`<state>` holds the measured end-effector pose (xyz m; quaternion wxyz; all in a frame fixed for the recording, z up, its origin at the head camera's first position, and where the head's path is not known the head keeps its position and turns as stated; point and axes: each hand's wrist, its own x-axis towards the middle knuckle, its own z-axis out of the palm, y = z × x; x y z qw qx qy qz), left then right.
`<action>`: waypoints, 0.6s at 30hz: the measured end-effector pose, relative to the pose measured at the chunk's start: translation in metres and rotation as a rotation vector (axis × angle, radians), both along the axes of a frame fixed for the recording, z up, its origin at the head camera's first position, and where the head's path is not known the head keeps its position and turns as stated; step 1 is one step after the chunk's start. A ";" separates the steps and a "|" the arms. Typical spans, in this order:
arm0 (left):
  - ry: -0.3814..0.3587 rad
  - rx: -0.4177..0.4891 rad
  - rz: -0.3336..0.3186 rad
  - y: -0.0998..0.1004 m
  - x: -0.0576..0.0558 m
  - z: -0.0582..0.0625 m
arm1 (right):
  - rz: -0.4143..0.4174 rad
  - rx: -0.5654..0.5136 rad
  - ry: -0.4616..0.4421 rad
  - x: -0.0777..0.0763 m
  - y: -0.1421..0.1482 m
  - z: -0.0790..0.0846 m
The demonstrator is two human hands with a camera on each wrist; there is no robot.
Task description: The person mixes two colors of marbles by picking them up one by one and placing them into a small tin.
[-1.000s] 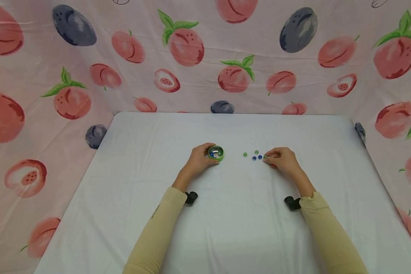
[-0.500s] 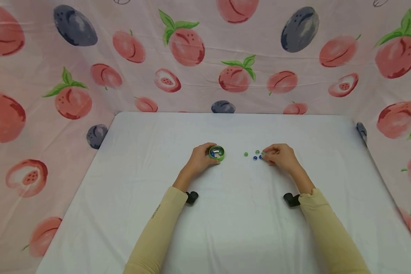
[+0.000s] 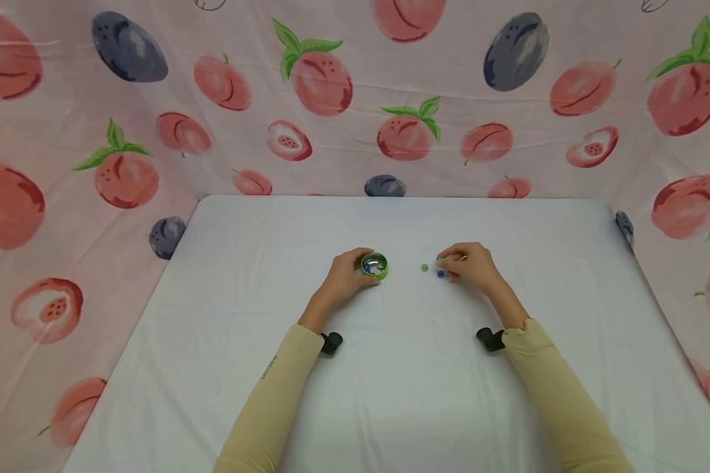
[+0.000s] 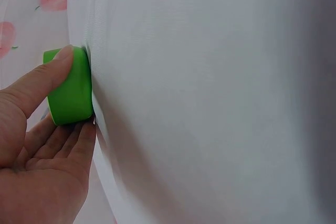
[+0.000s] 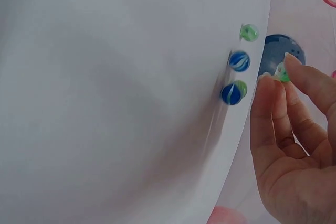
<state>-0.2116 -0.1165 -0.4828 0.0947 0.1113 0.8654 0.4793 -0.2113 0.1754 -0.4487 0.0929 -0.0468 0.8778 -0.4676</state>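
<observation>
My left hand (image 3: 344, 274) grips a small round container (image 4: 71, 95), green outside and shiny inside, standing on the white table. In the head view a few blue and green marbles show inside it. My right hand (image 3: 474, 266) pinches a green marble (image 5: 284, 72) between thumb and fingertips, raised off the table. Below and beside that hand, several loose marbles lie on the cloth: a green marble (image 5: 249, 32), a blue one (image 5: 240, 61), a second blue one (image 5: 231, 94) and a green one partly hidden behind it. The right hand covers some of these in the head view.
A white cloth covers the table (image 3: 390, 368). Peach-printed fabric (image 3: 331, 151) hangs behind it and at both sides. Each wrist wears a black camera, the left camera (image 3: 331, 343) and the right camera (image 3: 490, 339).
My right hand has picked up the green marble at the right end of the group and moved left with it, over the other marbles. The left hand and container have stayed in place.
</observation>
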 end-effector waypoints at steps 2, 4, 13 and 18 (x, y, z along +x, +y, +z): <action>0.002 0.002 0.000 0.000 0.000 0.000 | 0.007 0.000 0.001 -0.002 -0.004 0.000; 0.001 0.006 0.001 0.000 0.001 0.001 | 0.011 -0.001 0.001 -0.003 -0.008 0.000; -0.006 0.005 -0.001 0.000 0.002 0.002 | 0.035 -0.027 0.008 -0.007 -0.028 0.002; -0.009 -0.005 0.002 0.001 0.001 0.002 | 0.056 -0.032 0.015 -0.008 -0.043 0.004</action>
